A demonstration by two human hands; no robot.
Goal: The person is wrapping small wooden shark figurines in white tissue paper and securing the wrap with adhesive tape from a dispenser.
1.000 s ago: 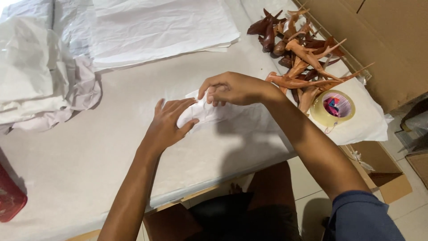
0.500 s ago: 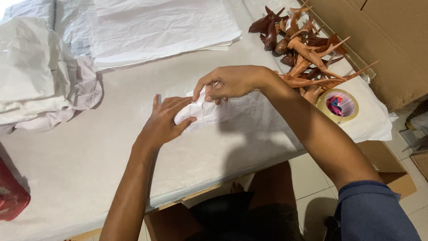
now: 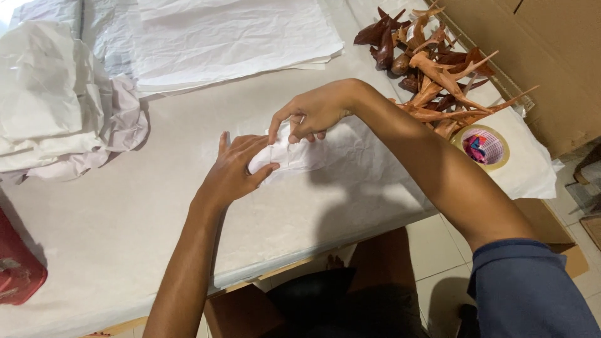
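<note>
Both of my hands are on a small bundle wrapped in white paper point(image 3: 285, 156) lying on the paper-covered table point(image 3: 125, 225). My left hand point(image 3: 235, 169) cups the bundle's near end with the thumb pressed against it. From above, my right hand point(image 3: 313, 112) pinches the paper at the top of the bundle. What is inside the wrap is hidden. A pile of brown carved wooden figures point(image 3: 432, 75) lies at the far right, beyond my right forearm.
A roll of tape point(image 3: 482, 147) sits near the right table edge. Flat white paper sheets point(image 3: 231, 37) lie at the back, crumpled paper point(image 3: 56, 106) at the left. A red object point(image 3: 15, 269) sits at the left edge, and cardboard boxes point(image 3: 538, 56) stand at the right.
The view has shifted slightly. My right hand has moved a little along the bundle while folding the paper; my left hand stays cupped on it.
</note>
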